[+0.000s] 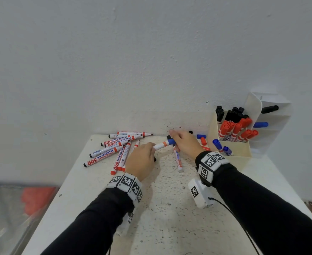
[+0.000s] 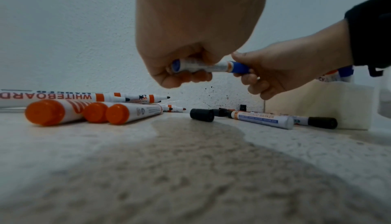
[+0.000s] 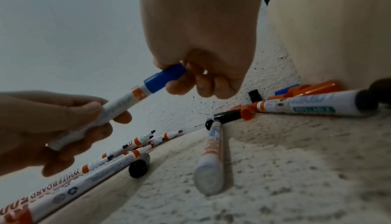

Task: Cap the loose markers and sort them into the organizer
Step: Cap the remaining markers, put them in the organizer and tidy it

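Head view: the left hand point(image 1: 141, 161) grasps the white barrel of a blue marker point(image 1: 162, 145), fingers curled round it. The right hand point(image 1: 185, 142) pinches the blue cap point(image 1: 171, 142) seated on the marker's far end. The marker is held just above the worktop point(image 1: 170, 208), left of the organizer point(image 1: 230, 150). The organizer stands at the worktop's back right corner against the wall point(image 1: 151, 52); black, red and blue capped markers stand in its compartments. A pile of uncapped markers point(image 1: 114, 148) lies well left of the organizer. Loose caps point(image 1: 202, 138), blue and red, lie just beside the organizer's left wall. One marker point(image 1: 178, 161) lies alone between the hands.

Left wrist view: the left grip point(image 2: 186, 70) is clenched round the marker barrel; the right hand point(image 2: 281, 70) holds the blue cap point(image 2: 239, 68). A loose black cap point(image 2: 202, 114) lies on the worktop, left of the organizer point(image 2: 317, 107).

Right wrist view: the right grip point(image 3: 190, 77), thumb and fingers, pinches the blue cap point(image 3: 165, 80); the left hand point(image 3: 52, 124) wraps the barrel. Red and blue loose caps point(image 3: 296, 89) lie touching the organizer's point(image 3: 328, 35) base.
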### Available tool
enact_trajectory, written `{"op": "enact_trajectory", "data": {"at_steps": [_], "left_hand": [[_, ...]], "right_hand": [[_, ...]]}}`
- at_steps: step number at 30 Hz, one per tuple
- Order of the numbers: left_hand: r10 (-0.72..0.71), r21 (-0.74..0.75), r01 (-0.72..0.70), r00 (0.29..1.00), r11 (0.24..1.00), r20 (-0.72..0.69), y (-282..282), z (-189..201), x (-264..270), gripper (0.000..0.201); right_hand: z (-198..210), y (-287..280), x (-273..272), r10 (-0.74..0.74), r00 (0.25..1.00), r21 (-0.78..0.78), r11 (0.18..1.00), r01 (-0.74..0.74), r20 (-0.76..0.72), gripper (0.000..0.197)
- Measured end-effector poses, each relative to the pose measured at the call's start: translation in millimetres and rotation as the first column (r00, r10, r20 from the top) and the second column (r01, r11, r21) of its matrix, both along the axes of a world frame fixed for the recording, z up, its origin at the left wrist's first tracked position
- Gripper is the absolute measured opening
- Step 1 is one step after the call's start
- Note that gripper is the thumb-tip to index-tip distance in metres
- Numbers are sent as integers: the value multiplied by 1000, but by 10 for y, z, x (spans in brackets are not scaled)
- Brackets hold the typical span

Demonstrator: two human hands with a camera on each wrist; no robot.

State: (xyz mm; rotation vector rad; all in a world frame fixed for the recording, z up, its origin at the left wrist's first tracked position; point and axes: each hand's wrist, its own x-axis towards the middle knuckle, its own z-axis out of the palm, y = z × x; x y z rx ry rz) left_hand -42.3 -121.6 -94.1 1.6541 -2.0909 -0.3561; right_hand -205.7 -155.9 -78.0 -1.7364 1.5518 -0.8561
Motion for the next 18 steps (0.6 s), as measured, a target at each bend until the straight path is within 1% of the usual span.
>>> {"op": "enact_trajectory", "data": {"at_steps": [2,5,7,10,12,15,16,18], "left_hand": [[-33,0,33,999,999,4,30,43,-32,33],[-52,34,53,998,998,-39,49,106,-73,35],[-68,132,85,989,988,-130,51,144,-96,35],[-63,254,139,956,957,-286,43,188,-133,36],[-58,306,162,945,938,-323,40,207,-142,39],[-24,443,220,913,869,-408,73,227,-116,44],[-24,460,232,910,857,-415,87,240,-115,44],[-45,422,219,922,880,-385,101,245,-153,44]], "right_hand": [[21,-1,0,-30,999,-22,999,30,-31,38],[37,37,-12,-27,1000,-90,996,28,13,39],[43,85,-37,-4,999,-150,989,11,48,39],[49,158,-75,17,999,-202,979,-7,50,39],[42,175,-94,18,999,-216,976,-11,31,39],[29,210,-105,8,1000,-226,974,-8,-1,41],[24,227,-107,1,1000,-230,973,-1,0,41],[28,259,-94,-30,999,-240,970,39,44,40]]}}
